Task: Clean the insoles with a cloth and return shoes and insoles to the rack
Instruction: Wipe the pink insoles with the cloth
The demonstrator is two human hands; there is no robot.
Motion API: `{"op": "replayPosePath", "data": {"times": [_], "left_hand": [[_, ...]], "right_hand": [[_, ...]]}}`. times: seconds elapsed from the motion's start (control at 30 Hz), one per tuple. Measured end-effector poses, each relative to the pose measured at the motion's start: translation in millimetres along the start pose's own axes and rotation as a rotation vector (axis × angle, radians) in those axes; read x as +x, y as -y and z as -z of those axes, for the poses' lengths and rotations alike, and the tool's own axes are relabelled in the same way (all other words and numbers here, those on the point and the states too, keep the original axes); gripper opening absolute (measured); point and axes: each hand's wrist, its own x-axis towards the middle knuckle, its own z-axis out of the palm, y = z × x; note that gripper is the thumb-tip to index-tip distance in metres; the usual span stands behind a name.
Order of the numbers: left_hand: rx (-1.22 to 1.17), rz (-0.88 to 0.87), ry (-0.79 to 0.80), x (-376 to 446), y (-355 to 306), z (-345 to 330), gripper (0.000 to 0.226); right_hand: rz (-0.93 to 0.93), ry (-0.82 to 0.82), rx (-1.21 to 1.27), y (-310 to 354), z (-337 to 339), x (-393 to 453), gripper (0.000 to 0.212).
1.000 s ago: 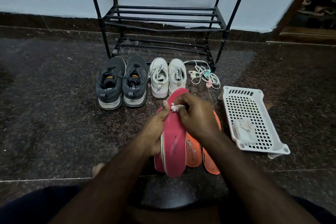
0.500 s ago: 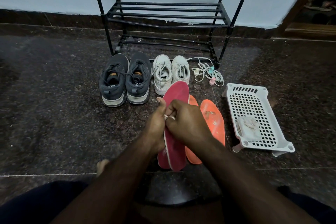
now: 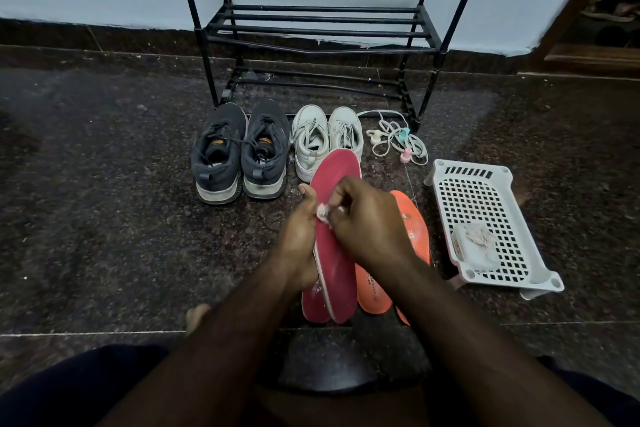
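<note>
Red insole [image 3: 337,253] gripped by left hand [image 3: 299,243] | right hand [image 3: 367,222] pinches cloth [image 3: 322,211] (small, white) against it

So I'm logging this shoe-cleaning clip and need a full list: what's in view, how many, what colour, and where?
shoe rack: one, black, against the wall, shelves bare
dark sneakers: one pair, grey-black, floor in front of rack
white sneakers: one pair, right of the dark pair
laces: a tangle, pale, right of the white pair
red insoles: two, one held, one behind it
orange insoles: two, on the floor to the right
basket: one, white, far right, holding a white cloth bundle
cloth: one small white wad, on the held insole
left hand: holds the insole
right hand: fingers pinch the cloth
</note>
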Motion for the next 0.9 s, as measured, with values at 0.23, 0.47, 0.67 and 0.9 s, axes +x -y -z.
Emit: {"op": "replayPosePath", "data": {"times": [0.23,0.47,0.67,0.9], "left_hand": [[0.036,0.067,-0.026,-2.0,-3.9,1.1,0.071],[0.132,-0.035,-0.027,-7.8,-12.8,-0.3,0.075],[0.152,-0.033,0.035,-8.9,-10.8,-1.5,0.067],[0.029,0.026,0.004,-4.6,-6.0,-0.8,0.059]], "right_hand": [[0.036,0.179,-0.026,0.5,-3.7,-6.3,0.018],[-0.126,0.066,0.416,-14.3,37.8,10.1,0.030],[-0.120,-0.065,0.288,-18.9,43.4,7.8,0.014],[0.220,0.060,-0.071,-12.0,8.6,1.1,0.025]]}}
